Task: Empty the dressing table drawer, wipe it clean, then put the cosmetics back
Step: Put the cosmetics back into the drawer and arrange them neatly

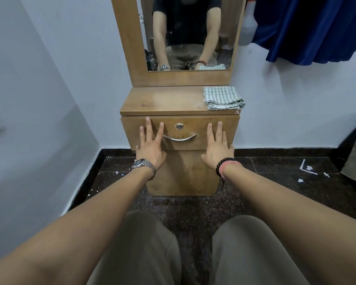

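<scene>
Home bedroom or dressing corner: wooden dressing table [162, 103] w/ mirror [190, 31] at centre, blue fabric [308, 27] (curtain or garment) upper right, plain white walls.

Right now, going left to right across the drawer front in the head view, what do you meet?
Left hand → metal handle → right hand, both hands flat on the drawer front.

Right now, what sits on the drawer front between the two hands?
In the head view, the curved metal handle and the round lock above it lie between the left hand and right hand.
</scene>
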The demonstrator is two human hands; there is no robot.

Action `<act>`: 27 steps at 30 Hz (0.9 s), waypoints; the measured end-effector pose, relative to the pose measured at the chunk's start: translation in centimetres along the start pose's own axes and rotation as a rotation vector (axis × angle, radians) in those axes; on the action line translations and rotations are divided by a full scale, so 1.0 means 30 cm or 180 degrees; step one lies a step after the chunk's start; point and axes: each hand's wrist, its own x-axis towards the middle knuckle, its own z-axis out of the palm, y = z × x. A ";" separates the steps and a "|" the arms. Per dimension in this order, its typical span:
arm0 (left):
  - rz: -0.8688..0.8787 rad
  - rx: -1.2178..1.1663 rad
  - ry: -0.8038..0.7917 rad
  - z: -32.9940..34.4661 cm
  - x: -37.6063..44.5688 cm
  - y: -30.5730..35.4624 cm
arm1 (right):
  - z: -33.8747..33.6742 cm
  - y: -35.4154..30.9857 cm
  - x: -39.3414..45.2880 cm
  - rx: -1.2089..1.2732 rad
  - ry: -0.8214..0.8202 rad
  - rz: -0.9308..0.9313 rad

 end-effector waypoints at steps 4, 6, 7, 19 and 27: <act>-0.0056 -0.0010 -0.0074 -0.004 0.030 0.006 | -0.011 0.003 0.037 0.0013 -0.0082 0.0034; -0.0093 -0.0003 -0.0098 -0.006 0.039 0.007 | -0.012 0.004 0.050 -0.0001 -0.0133 0.0031; -0.0114 0.0003 -0.0117 -0.007 0.041 0.008 | -0.012 0.004 0.055 -0.0006 -0.0152 0.0040; -0.0263 -0.0014 -0.0099 0.014 0.048 0.038 | -0.015 0.002 0.095 -0.0098 -0.0233 0.0110; -0.0197 0.0177 -0.0051 -0.024 0.025 0.026 | -0.043 -0.013 0.071 -0.0156 -0.0250 0.0048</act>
